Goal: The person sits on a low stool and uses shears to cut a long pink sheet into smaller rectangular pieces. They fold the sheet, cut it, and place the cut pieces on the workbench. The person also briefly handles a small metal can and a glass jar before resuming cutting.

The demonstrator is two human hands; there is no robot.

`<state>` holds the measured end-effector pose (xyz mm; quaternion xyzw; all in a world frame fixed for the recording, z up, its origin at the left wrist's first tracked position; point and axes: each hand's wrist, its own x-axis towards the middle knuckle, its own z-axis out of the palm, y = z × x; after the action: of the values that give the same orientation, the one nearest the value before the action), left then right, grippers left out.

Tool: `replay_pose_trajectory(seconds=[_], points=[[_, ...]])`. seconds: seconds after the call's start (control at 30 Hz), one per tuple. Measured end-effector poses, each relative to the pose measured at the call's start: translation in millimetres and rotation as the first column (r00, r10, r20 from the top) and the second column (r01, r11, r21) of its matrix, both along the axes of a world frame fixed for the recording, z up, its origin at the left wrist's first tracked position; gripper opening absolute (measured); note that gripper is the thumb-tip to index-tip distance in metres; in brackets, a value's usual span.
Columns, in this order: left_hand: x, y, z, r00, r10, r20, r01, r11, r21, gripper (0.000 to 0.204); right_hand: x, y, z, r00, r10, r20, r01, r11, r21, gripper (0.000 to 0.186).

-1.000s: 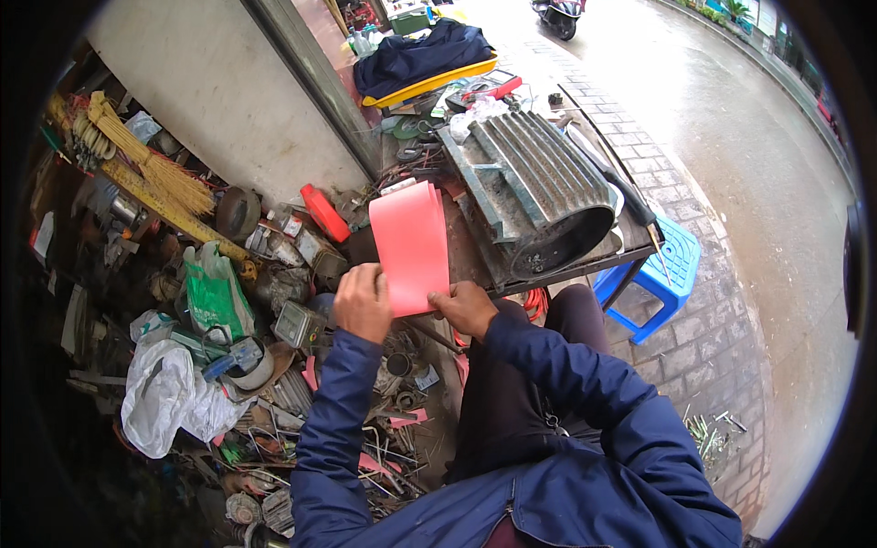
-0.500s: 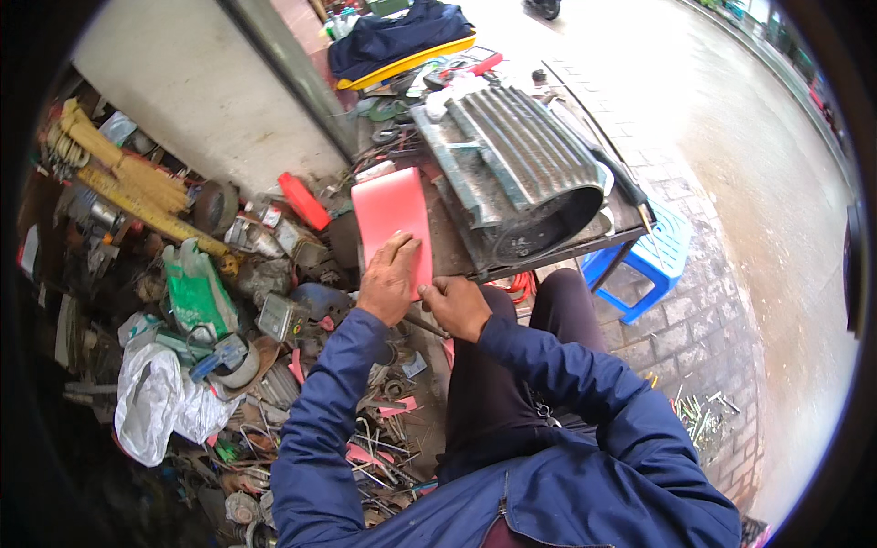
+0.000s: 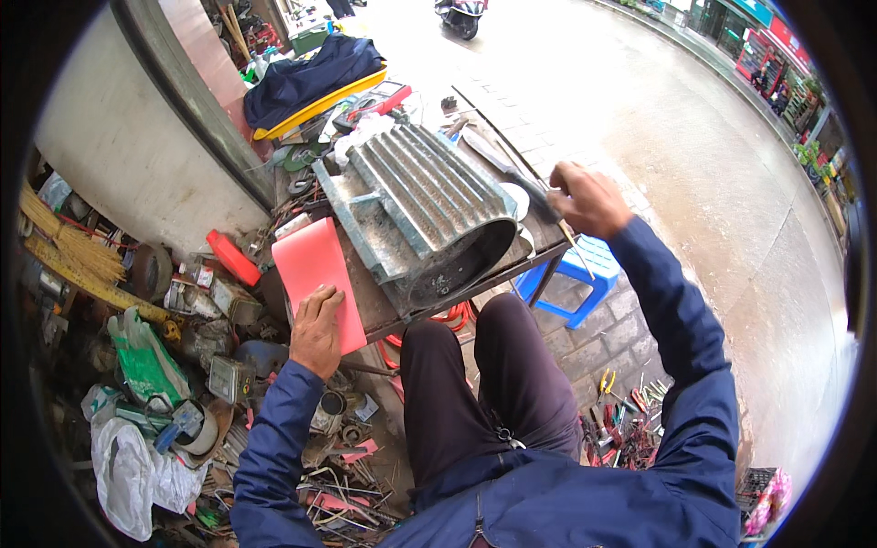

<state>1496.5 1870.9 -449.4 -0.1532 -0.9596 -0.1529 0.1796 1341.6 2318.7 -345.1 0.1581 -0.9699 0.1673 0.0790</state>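
A pink sheet (image 3: 309, 260) lies on the desk (image 3: 367, 290), immediately left of a grey-green ribbed metal housing (image 3: 429, 192), its near end at the desk's front edge. The left hand (image 3: 317, 321) rests on the sheet's near part, palm down, fingers extended and close together, pressing on it rather than gripping.

The right hand (image 3: 589, 199) is to the right of the housing, at the black handle of a long knife (image 3: 498, 163), its fingers partly curled; I cannot tell whether they touch or grasp the handle. The knife itself lies along the housing's right side, blade pointing away from the person. The housing sits on its side, its round open end facing the person.

Beyond the housing, at the far left, a dark blue cloth (image 3: 306, 82) fills a yellow tray (image 3: 320, 105). Below the housing's open end, red cable (image 3: 452, 315) hangs beneath the desk, and a blue stool (image 3: 605, 265) stands to the right.

Well left of the housing are a red container (image 3: 233, 258), a straw broom (image 3: 68, 239), a green bag (image 3: 144, 356) and a white plastic bag (image 3: 126, 475) amid clutter. Nearer than the housing and to its right, yellow-handled pliers (image 3: 607, 382) lie on the paving with other tools (image 3: 621, 434). Far beyond it stands a scooter (image 3: 461, 18).
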Motion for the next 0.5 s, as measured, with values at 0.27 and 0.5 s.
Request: replay_pose_trajectory(seconds=[0.27, 0.5], points=[[0, -1, -1, 0.998, 0.0, 0.056, -0.004, 0.997, 0.072, 0.042, -86, -12, -55, 0.919, 0.02, 0.395, -0.069, 0.991, 0.111, 0.048], [2, 1, 4, 0.999, -0.007, 0.036, 0.004, 0.997, 0.075, 0.042, -85, 0, -14, 0.902, -0.038, 0.43, 0.138, 0.969, -0.205, 0.033]])
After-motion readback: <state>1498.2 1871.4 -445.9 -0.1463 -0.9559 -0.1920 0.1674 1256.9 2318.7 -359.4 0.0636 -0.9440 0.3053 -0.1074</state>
